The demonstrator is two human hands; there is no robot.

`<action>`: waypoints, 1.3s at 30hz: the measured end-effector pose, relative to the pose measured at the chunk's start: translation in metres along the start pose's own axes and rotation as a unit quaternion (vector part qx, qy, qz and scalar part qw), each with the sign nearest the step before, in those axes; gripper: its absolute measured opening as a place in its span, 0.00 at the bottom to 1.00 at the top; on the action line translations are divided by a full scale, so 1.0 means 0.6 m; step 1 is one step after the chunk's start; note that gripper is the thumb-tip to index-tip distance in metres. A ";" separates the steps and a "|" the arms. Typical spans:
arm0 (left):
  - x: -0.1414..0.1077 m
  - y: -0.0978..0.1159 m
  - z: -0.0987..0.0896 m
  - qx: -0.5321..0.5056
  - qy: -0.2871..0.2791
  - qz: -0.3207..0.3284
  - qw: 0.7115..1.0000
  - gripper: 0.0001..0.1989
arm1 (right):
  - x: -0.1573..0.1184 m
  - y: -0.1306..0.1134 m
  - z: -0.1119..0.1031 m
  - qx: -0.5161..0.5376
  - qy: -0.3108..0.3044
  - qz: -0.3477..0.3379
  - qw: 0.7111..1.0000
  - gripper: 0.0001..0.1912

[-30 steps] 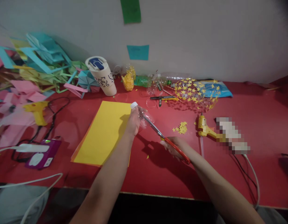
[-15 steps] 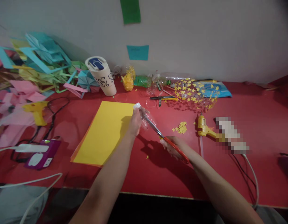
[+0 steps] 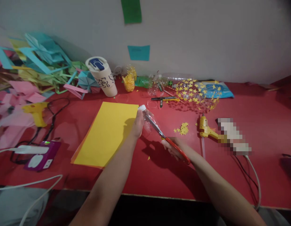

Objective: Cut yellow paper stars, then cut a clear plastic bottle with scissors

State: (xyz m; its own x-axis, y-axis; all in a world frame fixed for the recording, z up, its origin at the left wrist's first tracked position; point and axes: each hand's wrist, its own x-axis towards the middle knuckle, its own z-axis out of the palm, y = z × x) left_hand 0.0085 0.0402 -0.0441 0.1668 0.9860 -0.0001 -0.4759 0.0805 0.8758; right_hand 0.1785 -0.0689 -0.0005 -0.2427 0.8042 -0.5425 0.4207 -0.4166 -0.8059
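Note:
My left hand [image 3: 138, 124] is closed around a clear plastic bottle piece [image 3: 148, 128] with a white cap [image 3: 142, 108], held above the red table. In my right hand [image 3: 173, 147] are red-handled scissors [image 3: 175, 146], their blades against the clear plastic. Whether the blades are apart is hard to make out. Yellow paper [image 3: 107, 131] lies under and left of my left forearm, with orange sheets showing at its edge. A small heap of yellow stars [image 3: 183, 129] rests right of the scissors.
A yellow glue gun [image 3: 206, 128] lies at right, another glue gun [image 3: 36, 113] at left beside a purple power box [image 3: 43, 155]. A white tumbler [image 3: 104, 78], a star-covered clear piece [image 3: 197, 94] and a cutter knife [image 3: 163, 99] stand or lie along the back. Folded paper [image 3: 46, 56] piles up at left.
My left hand and the capped bottle piece have shifted slightly right, closer to the scissors. My right hand stays nearly in place, still holding the scissors.

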 end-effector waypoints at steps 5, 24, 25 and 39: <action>-0.002 -0.006 0.000 0.007 -0.009 0.011 1.000 0.26 | -0.004 -0.013 -0.001 -0.011 0.014 0.032 0.999 0.28; -0.009 0.001 0.007 0.013 -0.011 -0.019 1.000 0.25 | 0.002 -0.011 0.005 0.007 0.022 0.044 0.999 0.29; -0.009 0.000 0.008 0.013 -0.011 -0.015 1.000 0.24 | 0.002 -0.011 0.006 0.009 0.024 0.051 0.998 0.29; -0.009 -0.003 0.004 0.012 -0.002 -0.018 1.000 0.19 | -0.005 -0.023 0.005 -0.021 0.049 0.046 0.998 0.30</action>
State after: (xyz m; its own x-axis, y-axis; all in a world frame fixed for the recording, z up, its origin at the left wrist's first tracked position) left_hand 0.0106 0.0345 -0.0448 0.1860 0.9821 -0.0303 -0.4495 0.1125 0.8861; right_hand 0.1707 -0.0669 0.0112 -0.1160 0.8016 -0.5865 0.4746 -0.4740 -0.7417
